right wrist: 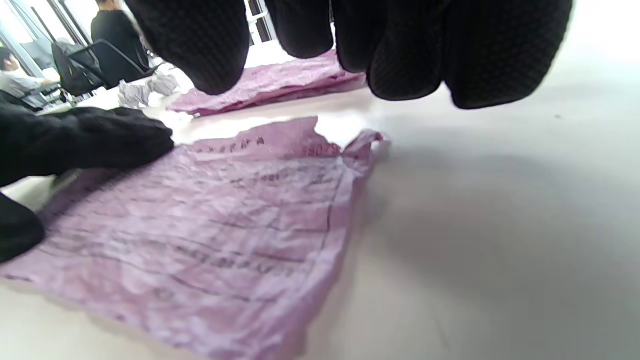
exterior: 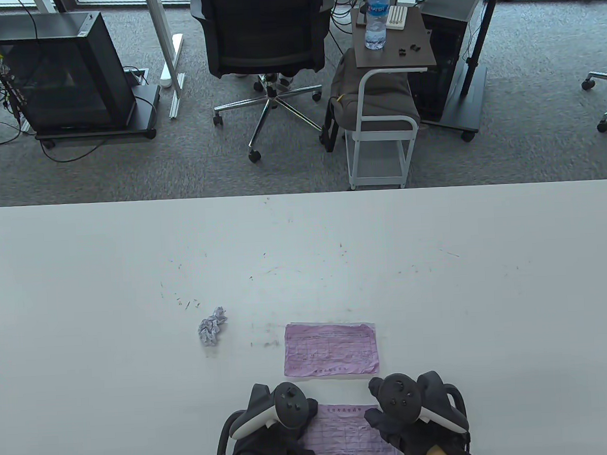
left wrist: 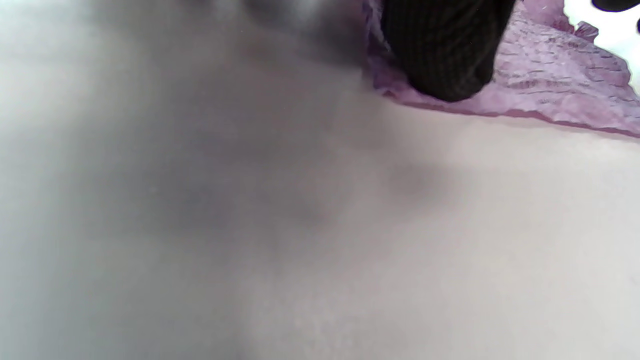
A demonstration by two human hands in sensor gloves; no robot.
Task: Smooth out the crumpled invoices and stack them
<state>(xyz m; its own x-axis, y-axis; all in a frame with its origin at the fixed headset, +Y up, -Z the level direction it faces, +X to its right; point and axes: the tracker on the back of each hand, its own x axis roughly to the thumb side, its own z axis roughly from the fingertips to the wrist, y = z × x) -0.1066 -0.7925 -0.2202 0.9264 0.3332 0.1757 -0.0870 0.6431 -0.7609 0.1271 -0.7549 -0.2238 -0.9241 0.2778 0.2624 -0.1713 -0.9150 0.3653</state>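
both gloved hands work a wrinkled purple invoice at the near edge of the white tabletop. from above, the left hand and right hand flank the sheet, trackers hiding the fingers. the right wrist view shows the left hand's fingers pressing flat on the sheet's left side, while the right hand's fingertips hang loosely spread above it, its grip holding nothing. a flattened invoice lies just beyond; a crumpled invoice ball sits apart to the left.
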